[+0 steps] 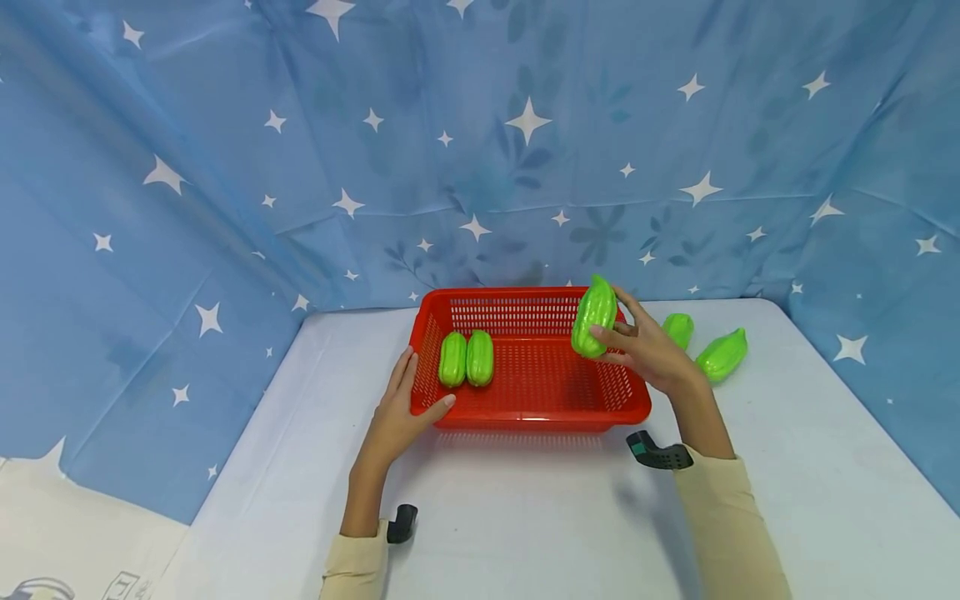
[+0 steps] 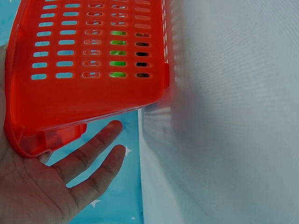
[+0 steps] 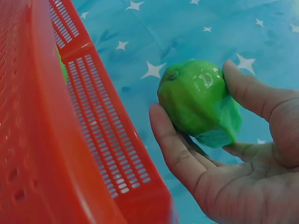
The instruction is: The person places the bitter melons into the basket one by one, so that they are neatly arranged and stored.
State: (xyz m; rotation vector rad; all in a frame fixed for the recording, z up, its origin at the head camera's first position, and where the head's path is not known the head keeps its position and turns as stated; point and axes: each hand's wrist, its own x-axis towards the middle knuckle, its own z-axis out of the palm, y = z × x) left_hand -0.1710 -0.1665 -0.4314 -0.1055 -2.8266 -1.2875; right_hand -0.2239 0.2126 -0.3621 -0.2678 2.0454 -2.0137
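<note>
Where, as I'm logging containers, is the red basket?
In the head view, the red basket stands centrally on the white table, the left hand at its near left corner, two green vegetables to its right.

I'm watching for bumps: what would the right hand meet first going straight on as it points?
Beyond the green fruit it holds, the right hand would probably meet the far rim of the red basket, or, if higher, the blue curtain; height is unclear.

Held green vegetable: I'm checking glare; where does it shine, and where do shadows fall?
Head view: glossy highlights on the held vegetable, soft shadow on the table by the right sleeve; right wrist view: bright glints on it; left wrist view: shadow beside the basket.
</note>
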